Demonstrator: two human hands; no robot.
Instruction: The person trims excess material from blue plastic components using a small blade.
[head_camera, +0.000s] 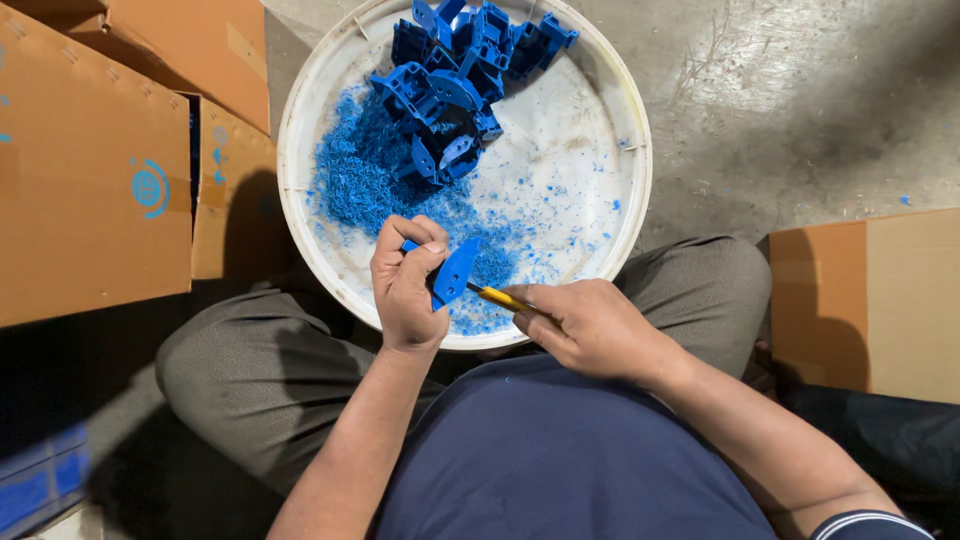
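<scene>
My left hand (405, 285) grips a blue plastic part (455, 272) over the near edge of a round white basin (620, 120). My right hand (590, 325) holds a yellow-handled knife (500, 297), whose tip touches the blue part. A pile of several more blue plastic parts (455, 70) lies at the far side of the basin. Blue shavings (365, 180) cover the basin's left and near floor.
Open cardboard boxes (90, 170) stand to the left, another cardboard box (870, 300) to the right. I sit cross-legged on a concrete floor (800, 90), my knees (210, 360) on either side of the basin.
</scene>
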